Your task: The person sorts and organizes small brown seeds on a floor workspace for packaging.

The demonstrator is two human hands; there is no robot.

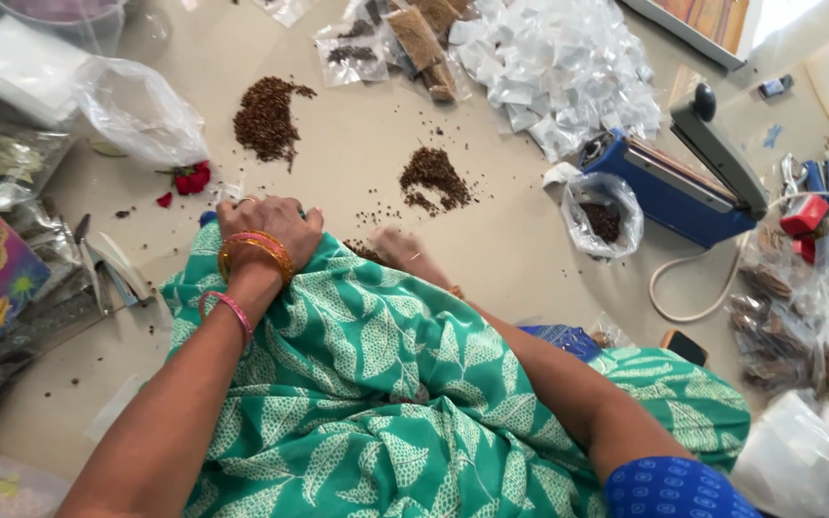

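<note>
Smooth beige floor [520,249], left hand [271,230] bunching leaf-print green cloth [376,384], blurred right hand [405,251] grip unclear, grainy brown seed heaps [434,177]

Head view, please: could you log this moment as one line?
left hand: resting on green cloth | right hand: by seed pile | sealer: right, untouched

Both arms reach forward over the green patterned cloth [376,384] across the lap. The left hand [271,230] lies palm down at the cloth's far edge, fingers curled and gripping the fabric, bangles stacked at the wrist. The right forearm crosses the cloth from the near right; the right hand [403,251], blurred, pokes out past the far edge, its grip unclear
</note>
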